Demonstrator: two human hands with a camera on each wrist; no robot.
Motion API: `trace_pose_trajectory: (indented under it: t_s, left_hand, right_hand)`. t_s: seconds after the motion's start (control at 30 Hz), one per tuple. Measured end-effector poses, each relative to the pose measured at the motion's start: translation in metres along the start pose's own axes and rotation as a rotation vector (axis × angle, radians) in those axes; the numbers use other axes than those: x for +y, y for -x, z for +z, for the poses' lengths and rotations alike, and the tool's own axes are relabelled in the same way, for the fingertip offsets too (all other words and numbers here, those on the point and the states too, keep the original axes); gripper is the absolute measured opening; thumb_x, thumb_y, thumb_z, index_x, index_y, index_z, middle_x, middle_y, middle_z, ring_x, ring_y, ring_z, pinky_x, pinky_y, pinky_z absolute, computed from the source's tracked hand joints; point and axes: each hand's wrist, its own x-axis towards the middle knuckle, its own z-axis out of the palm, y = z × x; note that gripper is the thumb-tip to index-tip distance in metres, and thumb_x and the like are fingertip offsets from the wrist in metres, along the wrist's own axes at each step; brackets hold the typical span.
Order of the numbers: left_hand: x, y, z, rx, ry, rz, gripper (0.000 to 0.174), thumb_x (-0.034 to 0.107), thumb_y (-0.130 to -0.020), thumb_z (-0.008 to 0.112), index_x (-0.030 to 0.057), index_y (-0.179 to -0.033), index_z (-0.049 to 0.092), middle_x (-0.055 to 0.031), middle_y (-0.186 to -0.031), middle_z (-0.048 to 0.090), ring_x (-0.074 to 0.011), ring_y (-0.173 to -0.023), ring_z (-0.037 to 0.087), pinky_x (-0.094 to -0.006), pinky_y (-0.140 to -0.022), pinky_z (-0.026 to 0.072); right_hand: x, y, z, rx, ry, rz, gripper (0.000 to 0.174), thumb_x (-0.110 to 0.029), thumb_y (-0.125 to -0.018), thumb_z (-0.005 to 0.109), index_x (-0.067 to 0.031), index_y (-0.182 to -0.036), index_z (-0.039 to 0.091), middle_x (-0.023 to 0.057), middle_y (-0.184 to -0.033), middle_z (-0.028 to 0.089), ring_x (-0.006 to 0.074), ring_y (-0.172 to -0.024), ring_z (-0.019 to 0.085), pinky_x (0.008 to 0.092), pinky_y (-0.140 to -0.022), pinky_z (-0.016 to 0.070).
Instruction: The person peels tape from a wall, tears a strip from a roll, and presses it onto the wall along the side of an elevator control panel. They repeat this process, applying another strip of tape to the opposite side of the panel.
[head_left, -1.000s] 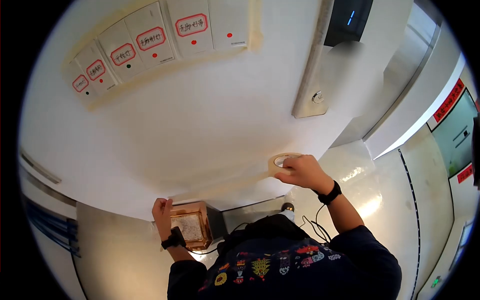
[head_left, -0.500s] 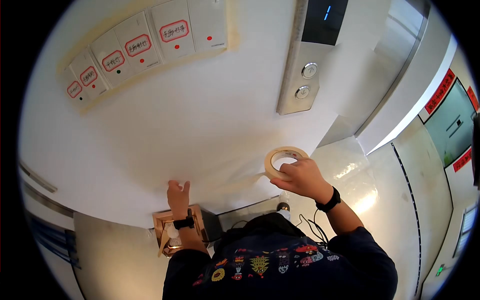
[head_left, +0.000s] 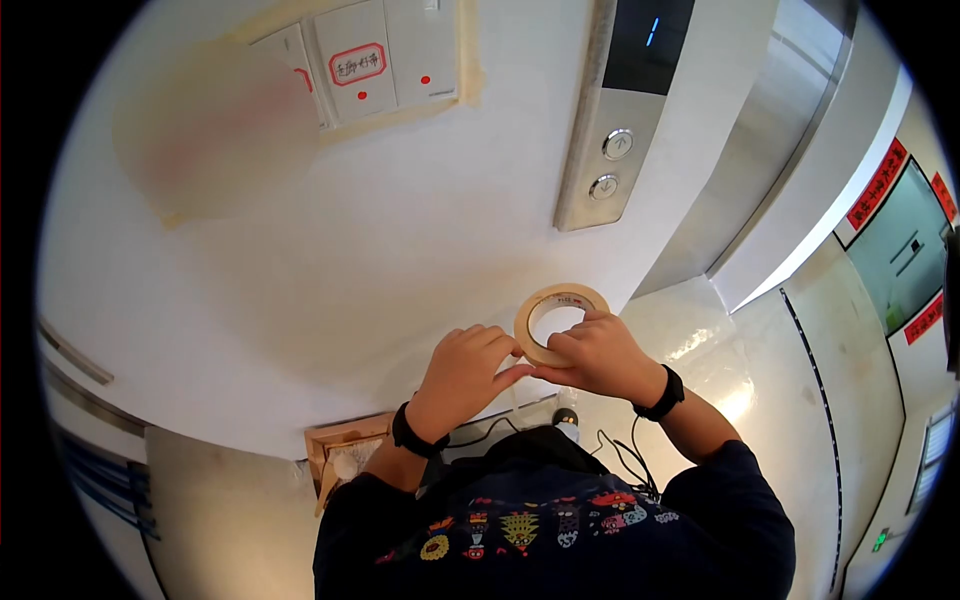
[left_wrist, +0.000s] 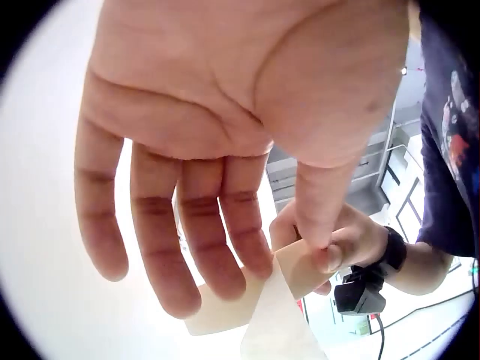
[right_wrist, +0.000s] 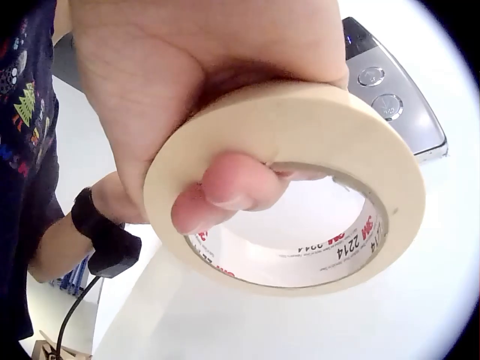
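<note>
My right hand [head_left: 605, 355] grips a roll of cream masking tape [head_left: 524, 318] at the wall, its fingertips hooked through the core in the right wrist view, where the roll [right_wrist: 397, 165] hangs below the palm [right_wrist: 142, 75]. Close against the roll's left side is my left hand [head_left: 462, 375], with thumb and index finger at the tape beside my right thumb. From the left wrist, a tape strip [left_wrist: 279, 322] is seen at the index fingertip and thumb of my left hand [left_wrist: 225, 112], which appear to pinch it; the other fingers extend downward over more tape [left_wrist: 225, 319].
Labelled cards [head_left: 358, 30] are taped on the white wall [head_left: 330, 250]. An elevator button panel [head_left: 582, 205] is to their right. Below my left forearm stands a wooden-edged box [head_left: 340, 434]. Dark cables [head_left: 625, 455] and a shoe [head_left: 566, 416] are low in view.
My left hand has moved right along the wall to meet my right hand at the roll. The stretch of tape between the hands has shortened. The roll has shifted slightly left.
</note>
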Motion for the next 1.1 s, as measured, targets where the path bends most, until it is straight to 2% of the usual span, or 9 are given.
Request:
trace_pose_trajectory:
  t_s: [0.17,0.37,0.57,0.77,0.87,0.9,0.97,1.07,1.1]
  left_hand:
    - [0.001,-0.004,-0.004,0.022,-0.088,0.048,0.016,0.020,-0.075,0.068,0.0080,-0.074,0.057,-0.0028,-0.072,0.058,-0.0235,-0.069,0.055,-0.0358,-0.060,0.0418]
    - [0.000,0.001,-0.006,0.023,-0.013,0.017,0.013,0.013,-0.075,0.065,0.0064,-0.073,0.054,-0.0050,-0.071,0.057,-0.0257,-0.066,0.055,-0.0363,-0.059,0.0412]
    - [-0.004,0.018,0.006,0.152,0.224,-0.078,0.009,0.005,-0.071,0.060,0.0048,-0.073,0.051,-0.0070,-0.068,0.055,-0.0276,-0.063,0.053,-0.0343,-0.057,0.0406]
    - [-0.014,0.055,0.003,0.312,0.273,-0.147,0.008,0.000,-0.068,0.057,0.0044,-0.072,0.051,-0.0080,-0.067,0.053,-0.0264,-0.064,0.053,-0.0331,-0.057,0.0420]
    - [-0.016,0.079,-0.003,0.360,0.247,-0.184,0.008,-0.001,-0.068,0.056,0.0039,-0.071,0.051,-0.0085,-0.068,0.054,-0.0249,-0.065,0.055,-0.0314,-0.058,0.0433]
    - [-0.022,0.092,-0.003,0.395,0.329,-0.262,0.007,-0.001,-0.070,0.056,0.0037,-0.073,0.051,-0.0088,-0.069,0.054,-0.0243,-0.067,0.055,-0.0309,-0.059,0.0439]
    - [-0.036,0.125,0.001,0.480,0.501,-0.416,0.006,-0.001,-0.074,0.055,0.0032,-0.075,0.051,-0.0094,-0.071,0.056,-0.0232,-0.069,0.057,-0.0297,-0.063,0.0452]
    - [-0.032,0.162,-0.007,0.600,0.471,-0.446,0.004,0.005,-0.078,0.057,0.0032,-0.078,0.053,-0.0085,-0.081,0.061,-0.0189,-0.075,0.058,-0.0275,-0.068,0.0454]
    - [-0.029,0.175,-0.007,0.693,0.528,-0.517,0.005,0.006,-0.082,0.056,0.0026,-0.079,0.053,-0.0090,-0.085,0.061,-0.0194,-0.076,0.057,-0.0286,-0.070,0.0451]
  right_hand:
    - [0.000,-0.004,-0.003,-0.053,-0.066,-0.019,0.041,-0.042,-0.071,0.071,-0.0082,-0.062,0.049,0.0058,-0.051,0.050,0.0264,-0.047,0.051,0.0347,-0.052,0.0415]
    - [-0.003,-0.011,-0.002,-0.019,-0.085,-0.031,0.041,-0.042,-0.071,0.071,-0.0081,-0.062,0.050,0.0066,-0.050,0.050,0.0270,-0.048,0.052,0.0355,-0.054,0.0423]
    - [-0.006,-0.015,0.017,0.034,-0.186,-0.004,0.033,-0.036,-0.068,0.075,-0.0087,-0.062,0.058,0.0063,-0.048,0.051,0.0268,-0.045,0.052,0.0347,-0.055,0.0454]
    - [-0.021,-0.035,0.045,0.079,-0.354,-0.116,0.027,-0.031,-0.065,0.077,-0.0077,-0.066,0.063,0.0066,-0.050,0.053,0.0253,-0.044,0.051,0.0339,-0.047,0.0409]
    - [-0.034,-0.047,0.064,0.100,-0.477,-0.179,0.032,-0.034,-0.067,0.075,-0.0082,-0.062,0.058,0.0070,-0.046,0.049,0.0259,-0.043,0.049,0.0341,-0.048,0.0400]
    - [-0.037,-0.050,0.069,0.108,-0.512,-0.218,0.029,-0.030,-0.065,0.078,-0.0075,-0.065,0.060,0.0066,-0.048,0.050,0.0246,-0.044,0.049,0.0322,-0.047,0.0384]
    - [-0.044,-0.059,0.069,0.123,-0.683,-0.166,0.027,-0.027,-0.064,0.079,-0.0072,-0.066,0.061,0.0063,-0.049,0.051,0.0237,-0.044,0.049,0.0321,-0.048,0.0381]
    - [-0.057,-0.078,0.067,0.050,-0.806,-0.100,0.025,-0.022,-0.063,0.080,-0.0064,-0.070,0.062,0.0069,-0.057,0.056,0.0234,-0.050,0.051,0.0320,-0.050,0.0385]
    - [-0.062,-0.084,0.072,0.007,-0.821,-0.098,0.025,-0.022,-0.063,0.080,-0.0061,-0.070,0.062,0.0073,-0.059,0.057,0.0238,-0.052,0.052,0.0322,-0.050,0.0388]
